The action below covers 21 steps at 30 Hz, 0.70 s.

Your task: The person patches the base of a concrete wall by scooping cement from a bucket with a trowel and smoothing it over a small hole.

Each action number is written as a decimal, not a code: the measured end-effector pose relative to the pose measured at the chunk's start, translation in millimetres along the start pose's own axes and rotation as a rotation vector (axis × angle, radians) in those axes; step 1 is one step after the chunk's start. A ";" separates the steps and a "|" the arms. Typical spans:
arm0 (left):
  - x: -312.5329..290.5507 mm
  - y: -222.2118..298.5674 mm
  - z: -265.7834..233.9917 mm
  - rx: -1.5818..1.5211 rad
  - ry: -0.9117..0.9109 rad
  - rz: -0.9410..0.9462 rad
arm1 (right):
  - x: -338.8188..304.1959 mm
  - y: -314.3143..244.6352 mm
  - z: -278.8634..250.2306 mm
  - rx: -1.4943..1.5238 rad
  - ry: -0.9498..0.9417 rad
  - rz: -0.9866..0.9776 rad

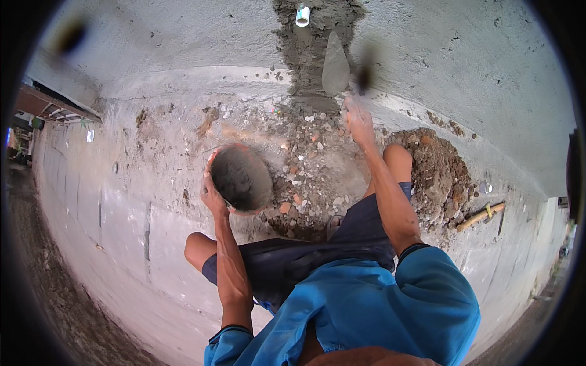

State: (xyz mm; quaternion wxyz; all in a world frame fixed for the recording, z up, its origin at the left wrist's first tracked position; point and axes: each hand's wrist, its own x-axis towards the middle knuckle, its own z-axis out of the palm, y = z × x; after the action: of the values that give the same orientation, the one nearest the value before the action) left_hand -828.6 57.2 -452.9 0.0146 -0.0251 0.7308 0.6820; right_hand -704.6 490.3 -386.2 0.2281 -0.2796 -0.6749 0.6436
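Note:
My right hand [359, 122] is closed round the handle of a pointed trowel [335, 66]. The trowel's grey blade lies against or just in front of a dark strip of wet mortar [305, 73] on the wall; I cannot tell whether it touches. At the left, my left hand [212, 194] grips the rim of an orange-edged bucket [266, 188], which tilts on the ground. Grey wet mortar [241, 177] fills much of the bucket. A short white pipe end [303, 16] sticks out of the wall at the top of the strip.
Broken rubble [299, 201] covers the ground between bucket and my legs. To the right rises a heap of brown soil [439, 174]. Beyond it lie a wooden-handled tool [481, 216] and a small clear cup-like thing [485, 187]. The grey wall [458, 73] runs across the far side.

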 end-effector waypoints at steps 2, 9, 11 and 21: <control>-2.7 -4.3 -4.9 -0.044 0.023 -0.001 | -1.8 -0.9 -44.0 -0.722 0.028 -0.423; -4.6 -0.2 -2.6 -0.050 0.035 0.032 | 63.9 -118.9 -129.1 -1.824 -0.344 -0.693; -3.2 -4.9 -4.0 -0.014 0.054 0.044 | 77.6 -163.3 -108.3 -1.861 -0.357 -0.847; 11.9 -13.3 22.6 -0.154 -0.003 0.052 | 74.7 -375.4 -74.8 -2.089 -0.139 -0.900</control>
State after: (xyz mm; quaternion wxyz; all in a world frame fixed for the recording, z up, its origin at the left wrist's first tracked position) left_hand -840.1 78.7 -468.4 -0.0042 -0.0062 0.6765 0.7364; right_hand -741.3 590.2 -11.0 0.0561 -0.0291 -0.9311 -0.3592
